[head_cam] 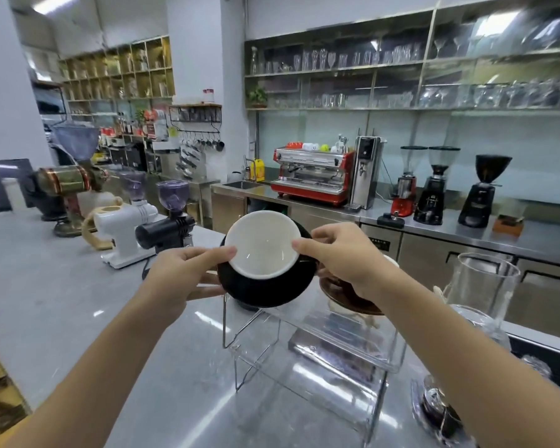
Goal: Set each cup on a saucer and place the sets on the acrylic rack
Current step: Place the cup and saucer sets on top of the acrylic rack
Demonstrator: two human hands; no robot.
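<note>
Acrylic rack [320, 344] stands nearest, on the steel counter [181, 399] at about 6 o'clock of the view, a clear stepped stand with thin wire legs. At 4 o'clock from it, near the counter's edge, sits a tall glass vessel [485, 286] with a dark base below it. Just above the rack's top step, both hands carry the set: a cup [262, 244], white inside and dark outside, sitting on a black saucer [272, 291]. The left hand [175, 279], at 9 o'clock of the set, pinches it with the thumb on the cup's rim and the fingers curled under the saucer. The right hand [346, 257], at 3 o'clock, grips likewise, thumb on the rim, fingers beneath. Whether the saucer touches the rack I cannot tell. Under the right wrist a brown saucer [353, 300] lies on the rack's top step. Farther off, at 10 o'clock, a white grinder [123, 231] and a black grinder [168, 226] line the counter. Beyond, at 12 o'clock, a red espresso machine [314, 174] stands on the back counter, with glass shelves [401, 66] above it.
</note>
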